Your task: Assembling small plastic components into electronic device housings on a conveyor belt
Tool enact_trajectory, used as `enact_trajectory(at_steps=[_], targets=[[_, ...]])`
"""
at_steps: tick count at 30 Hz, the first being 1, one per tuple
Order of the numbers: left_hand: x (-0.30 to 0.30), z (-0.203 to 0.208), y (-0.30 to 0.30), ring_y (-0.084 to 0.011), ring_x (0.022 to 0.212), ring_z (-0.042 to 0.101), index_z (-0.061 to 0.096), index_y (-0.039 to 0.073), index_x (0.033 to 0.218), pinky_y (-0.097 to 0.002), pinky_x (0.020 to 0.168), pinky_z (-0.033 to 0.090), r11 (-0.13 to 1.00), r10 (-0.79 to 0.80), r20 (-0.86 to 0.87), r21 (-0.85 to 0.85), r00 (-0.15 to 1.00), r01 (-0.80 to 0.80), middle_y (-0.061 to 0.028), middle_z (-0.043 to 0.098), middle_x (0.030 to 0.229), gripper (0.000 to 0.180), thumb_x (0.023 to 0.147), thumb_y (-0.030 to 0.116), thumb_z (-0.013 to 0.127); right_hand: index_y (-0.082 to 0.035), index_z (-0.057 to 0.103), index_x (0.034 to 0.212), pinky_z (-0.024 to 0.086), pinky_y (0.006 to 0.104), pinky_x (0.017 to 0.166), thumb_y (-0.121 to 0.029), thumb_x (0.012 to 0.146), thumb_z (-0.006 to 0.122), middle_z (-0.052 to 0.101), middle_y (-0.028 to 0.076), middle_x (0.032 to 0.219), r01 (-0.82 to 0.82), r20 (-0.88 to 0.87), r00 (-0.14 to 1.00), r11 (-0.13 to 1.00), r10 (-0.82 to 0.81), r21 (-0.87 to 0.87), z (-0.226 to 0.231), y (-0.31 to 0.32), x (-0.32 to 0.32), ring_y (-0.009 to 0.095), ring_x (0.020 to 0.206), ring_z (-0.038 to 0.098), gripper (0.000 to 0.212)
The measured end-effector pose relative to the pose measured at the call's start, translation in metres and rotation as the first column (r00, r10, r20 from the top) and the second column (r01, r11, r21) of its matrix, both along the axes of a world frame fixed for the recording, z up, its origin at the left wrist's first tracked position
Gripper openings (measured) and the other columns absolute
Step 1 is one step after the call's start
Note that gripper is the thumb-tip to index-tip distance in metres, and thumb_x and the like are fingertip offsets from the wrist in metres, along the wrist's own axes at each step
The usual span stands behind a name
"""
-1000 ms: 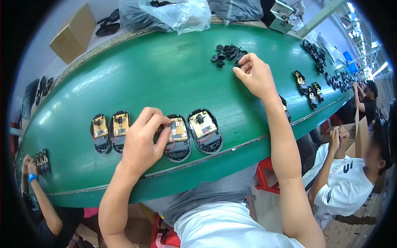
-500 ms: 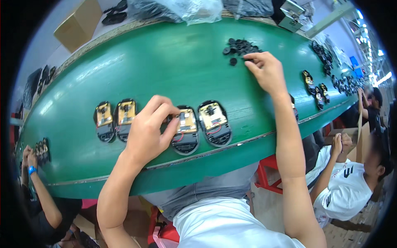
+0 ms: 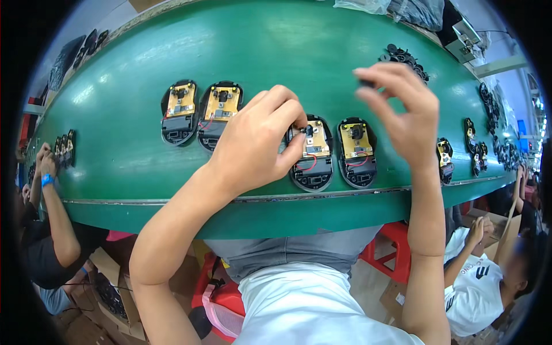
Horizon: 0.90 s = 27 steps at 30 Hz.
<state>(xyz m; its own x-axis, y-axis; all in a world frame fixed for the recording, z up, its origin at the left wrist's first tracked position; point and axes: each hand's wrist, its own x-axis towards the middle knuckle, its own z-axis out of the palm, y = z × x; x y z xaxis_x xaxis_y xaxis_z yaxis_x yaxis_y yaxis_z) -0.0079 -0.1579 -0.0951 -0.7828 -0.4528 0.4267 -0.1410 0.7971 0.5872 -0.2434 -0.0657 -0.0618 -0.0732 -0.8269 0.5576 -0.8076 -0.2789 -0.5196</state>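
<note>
Four open mouse bases [image 3: 311, 154] in a row, two hands [image 3: 253, 141] above.

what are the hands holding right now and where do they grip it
The right hand pinches a small dark part at its fingertips. The left hand presses on the third mouse base, holding nothing visible.

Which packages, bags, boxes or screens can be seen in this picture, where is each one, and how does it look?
Clear plastic bag: far edge of the green table, top middle, crumpled and see-through.
Dark plastic bag: right beside the clear one, grey-black, bulging.
Brown cardboard box: top edge beyond the table, only a corner shows.
Cardboard boxes: on the floor at lower left, brown, open.
No screen can be made out.
</note>
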Motion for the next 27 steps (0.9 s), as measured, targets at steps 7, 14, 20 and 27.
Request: enact_trajectory(at_steps=[7, 14, 20, 27], targets=[[-0.001, -0.001, 0.000, -0.0318, 0.088, 0.064, 0.061, 0.000, 0.092, -0.0387, 0.075, 0.052, 0.999, 0.029, -0.035, 0.043, 0.999, -0.027, -0.0135, 0.061, 0.096, 0.019, 0.077, 0.002, 0.073, -0.005, 0.070, 0.101, 0.056, 0.0350, 0.070, -0.007, 0.077, 0.082, 0.068, 0.010, 0.093, -0.275, 0.071, 0.961, 0.947, 0.266, 0.166, -0.009, 0.006, 0.044, 0.026, 0.079, 0.069, 0.028], [-0.004, -0.002, 0.001, -0.0289, 0.083, 0.063, 0.060, -0.001, 0.097, -0.0365, 0.071, 0.052, 0.999, 0.022, -0.040, 0.034, 0.999, -0.021, -0.0126, 0.061, 0.094, 0.024, 0.077, 0.002, 0.073, -0.007, 0.071, 0.098, 0.056, 0.0348, 0.070, -0.007, 0.077, 0.082, 0.068, 0.009, 0.096, -0.225, 0.005, 0.974, 0.960, 0.228, 0.168, -0.011, 0.007, 0.044, 0.025, 0.079, 0.069, 0.024], [-0.005, -0.005, 0.002, -0.0265, 0.082, 0.063, 0.061, 0.000, 0.097, -0.0344, 0.068, 0.051, 0.999, 0.034, -0.054, -0.019, 0.998, -0.035, -0.0113, 0.062, 0.095, 0.026, 0.076, 0.002, 0.075, -0.004, 0.070, 0.095, 0.056, 0.0354, 0.069, -0.007, 0.077, 0.082, 0.068, 0.010, 0.091, -0.196, 0.071, 0.980, 0.974, 0.188, 0.111, -0.016, 0.004, 0.045, 0.026, 0.078, 0.069, 0.021], [-0.005, -0.005, 0.004, -0.0243, 0.079, 0.062, 0.061, 0.000, 0.092, -0.0336, 0.069, 0.050, 0.998, 0.057, -0.041, -0.002, 0.998, -0.057, -0.0100, 0.062, 0.093, 0.022, 0.075, -0.001, 0.074, -0.002, 0.072, 0.091, 0.057, 0.0377, 0.075, -0.009, 0.076, 0.082, 0.072, 0.009, 0.094, -0.243, -0.027, 0.969, 0.965, 0.246, 0.100, -0.019, 0.005, 0.039, 0.029, 0.085, 0.069, 0.019]])
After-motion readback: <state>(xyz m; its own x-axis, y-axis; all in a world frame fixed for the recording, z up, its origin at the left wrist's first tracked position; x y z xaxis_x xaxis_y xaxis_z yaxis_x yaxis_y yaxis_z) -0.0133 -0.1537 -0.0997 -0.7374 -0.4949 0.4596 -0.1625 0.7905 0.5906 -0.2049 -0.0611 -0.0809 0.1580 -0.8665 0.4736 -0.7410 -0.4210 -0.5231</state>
